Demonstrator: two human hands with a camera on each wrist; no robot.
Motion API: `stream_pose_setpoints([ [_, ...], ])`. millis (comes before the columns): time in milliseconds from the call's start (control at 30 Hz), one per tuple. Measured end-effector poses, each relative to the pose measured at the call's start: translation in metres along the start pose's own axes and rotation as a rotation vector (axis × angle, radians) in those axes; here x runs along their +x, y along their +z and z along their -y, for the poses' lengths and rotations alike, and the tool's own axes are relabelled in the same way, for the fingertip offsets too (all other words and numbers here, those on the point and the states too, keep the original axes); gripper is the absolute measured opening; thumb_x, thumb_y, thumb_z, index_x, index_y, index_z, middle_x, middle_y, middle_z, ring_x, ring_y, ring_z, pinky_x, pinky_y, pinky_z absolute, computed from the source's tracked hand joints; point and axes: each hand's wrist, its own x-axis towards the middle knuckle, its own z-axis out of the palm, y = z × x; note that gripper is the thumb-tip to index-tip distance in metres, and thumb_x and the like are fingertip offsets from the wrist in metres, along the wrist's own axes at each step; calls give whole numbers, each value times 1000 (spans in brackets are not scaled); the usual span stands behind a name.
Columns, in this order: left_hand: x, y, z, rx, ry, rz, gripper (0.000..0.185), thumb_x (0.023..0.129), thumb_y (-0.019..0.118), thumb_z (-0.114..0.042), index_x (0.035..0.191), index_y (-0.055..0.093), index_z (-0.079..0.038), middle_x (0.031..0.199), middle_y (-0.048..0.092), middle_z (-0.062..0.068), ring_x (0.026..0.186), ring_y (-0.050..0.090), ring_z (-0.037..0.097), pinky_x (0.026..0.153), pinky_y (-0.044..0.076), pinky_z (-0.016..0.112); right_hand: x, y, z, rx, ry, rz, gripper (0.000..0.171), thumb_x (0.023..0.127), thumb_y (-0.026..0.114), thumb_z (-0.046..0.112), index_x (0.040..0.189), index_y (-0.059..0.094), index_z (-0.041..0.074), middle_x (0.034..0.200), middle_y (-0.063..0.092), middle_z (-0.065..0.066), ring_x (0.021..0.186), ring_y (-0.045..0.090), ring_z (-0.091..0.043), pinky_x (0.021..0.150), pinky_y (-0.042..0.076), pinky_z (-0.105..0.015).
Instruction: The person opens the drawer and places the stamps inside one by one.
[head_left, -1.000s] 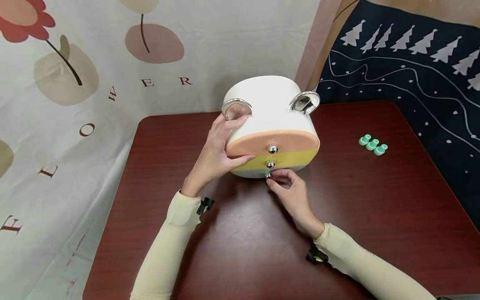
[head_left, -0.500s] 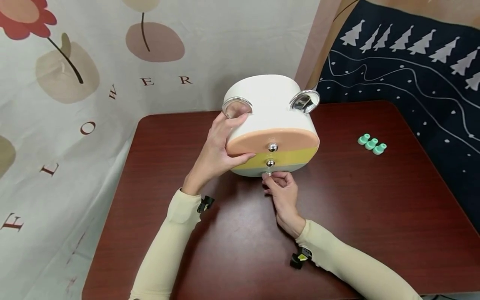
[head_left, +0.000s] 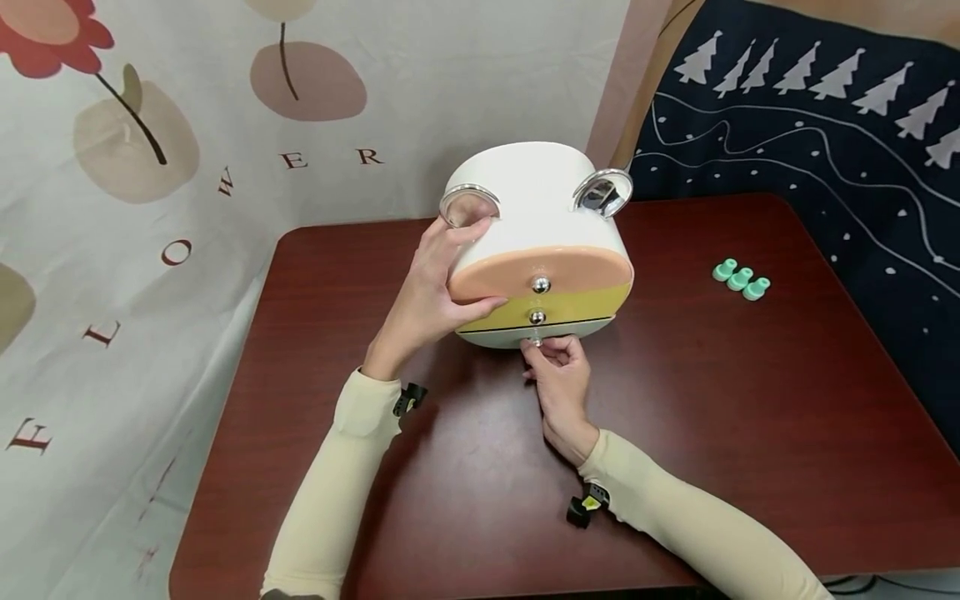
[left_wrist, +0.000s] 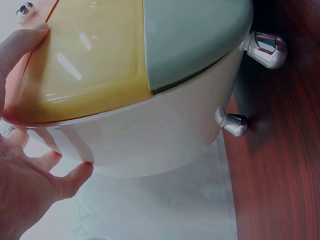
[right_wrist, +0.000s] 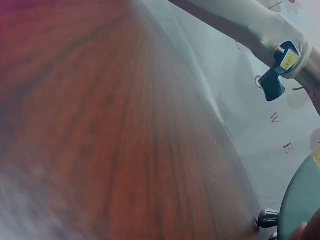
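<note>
A small white drawer cabinet (head_left: 534,187) stands on the table, with an orange, a yellow and a pale green drawer stacked in its front, each with a silver knob. My left hand (head_left: 427,292) holds its left side, thumb across the front and fingers on the white shell near one silver ear. With thumb and fingers, my right hand (head_left: 564,379) pinches the knob (head_left: 536,342) of the bottom green drawer (head_left: 491,337). A thin dark gap shows above that drawer. In the left wrist view the green drawer (left_wrist: 197,40) sits slightly proud of the shell.
Three mint-green pegs (head_left: 740,279) stand in a row on the dark red wooden table (head_left: 697,400), right of the cabinet. A pale printed cloth (head_left: 420,75) hangs behind and to the left. A navy cloth with white trees (head_left: 810,142) hangs at the right.
My right hand has shifted slightly left and settled its pinch on the bottom knob. A dark gap has appeared between the yellow and green drawers. The left hand keeps its hold.
</note>
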Motion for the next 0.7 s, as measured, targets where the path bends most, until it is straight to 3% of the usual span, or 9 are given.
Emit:
stream_pose_setpoints([
  [267, 8, -1, 2, 2, -24, 4, 90, 76, 103, -17, 153, 58, -11, 155, 60, 3, 148, 39, 25, 117, 35, 50, -4, -1, 3, 30, 6, 5, 27, 89, 80, -10, 99, 57, 1, 88, 68, -10, 65, 65, -15, 55, 57, -28],
  [700, -2, 2, -2, -27, -68, -8, 91, 74, 103, -12, 153, 59, -14, 156, 59, 1, 145, 41, 26, 114, 38, 48, -41, -30, 7, 14, 96, 67, 28, 89, 85, -7, 102, 61, 0, 93, 74, -12, 71, 70, -17, 57, 58, -28],
])
